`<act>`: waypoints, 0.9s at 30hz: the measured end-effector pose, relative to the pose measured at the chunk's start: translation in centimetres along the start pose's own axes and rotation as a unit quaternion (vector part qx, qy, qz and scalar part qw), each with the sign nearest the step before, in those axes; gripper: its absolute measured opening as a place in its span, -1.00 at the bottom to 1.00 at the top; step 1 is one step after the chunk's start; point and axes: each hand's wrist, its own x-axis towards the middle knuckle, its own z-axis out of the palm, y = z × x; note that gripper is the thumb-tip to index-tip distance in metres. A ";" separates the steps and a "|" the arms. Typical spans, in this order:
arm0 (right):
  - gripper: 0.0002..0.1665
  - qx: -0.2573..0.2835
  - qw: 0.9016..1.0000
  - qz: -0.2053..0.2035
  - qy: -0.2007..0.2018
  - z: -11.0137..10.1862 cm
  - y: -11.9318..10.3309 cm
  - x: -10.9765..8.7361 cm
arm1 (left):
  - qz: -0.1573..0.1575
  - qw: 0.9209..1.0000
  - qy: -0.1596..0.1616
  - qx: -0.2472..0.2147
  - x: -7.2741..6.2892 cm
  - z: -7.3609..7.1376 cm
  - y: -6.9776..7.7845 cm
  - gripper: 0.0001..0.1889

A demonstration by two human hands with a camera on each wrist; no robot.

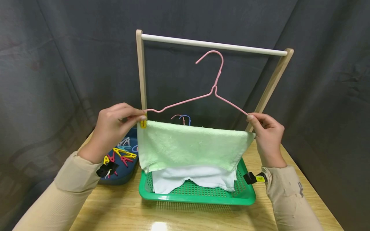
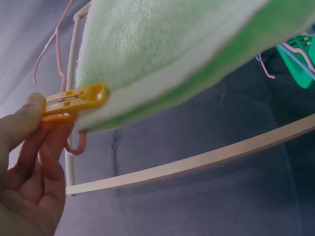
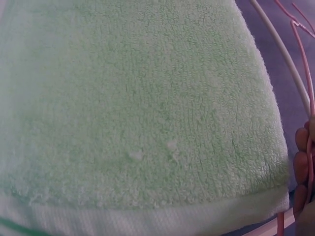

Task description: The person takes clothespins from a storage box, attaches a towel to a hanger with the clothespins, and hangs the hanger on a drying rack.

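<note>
A light green towel [image 1: 193,146] hangs folded over the lower bar of a pink wire hanger [image 1: 185,102], whose hook points up below the rack's rail. My left hand [image 1: 115,123] pinches the handles of a yellow clothespin [image 2: 74,102] at the towel's upper left corner. The clothespin's far end overlaps the towel edge, and the hanger's bent end shows just beneath it in the left wrist view. My right hand [image 1: 267,133] grips the hanger's right end between thumb and fingers, beside the towel's right corner.
A wooden rack with a white rail [image 1: 214,45] stands behind. Below the towel sits a green basket [image 1: 199,199] with white cloth [image 1: 190,178] in it. On the left, a dark blue bin [image 1: 118,179] holds several clothespins [image 1: 124,152]. Further hanger hooks [image 1: 185,118] poke up behind the towel.
</note>
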 end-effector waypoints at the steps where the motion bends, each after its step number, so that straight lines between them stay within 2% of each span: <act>1: -0.78 0.002 1.000 0.001 0.000 0.0 0.0 0.0 | -0.004 1.000 -0.005 0.007 0.0 0.0 0.1 -0.75; 8: -0.78 -0.004 1.000 0.010 -0.004 0.0 0.1 -0.1 | -0.042 0.997 -0.040 0.050 0.0 0.0 0.9 -0.71; 14: -0.79 -0.003 1.000 0.011 -0.006 0.1 0.0 -0.2 | -0.081 0.993 -0.056 0.065 0.0 0.1 1.4 -0.71; 22: -0.79 0.000 1.000 0.010 -0.010 0.2 -0.3 -0.2 | -0.079 0.990 -0.057 0.099 -0.1 0.0 1.3 -0.70; 27: -0.79 -0.001 1.000 0.012 -0.010 0.4 -0.1 -0.2 | -0.095 0.989 -0.067 0.097 -0.1 0.1 1.1 -0.66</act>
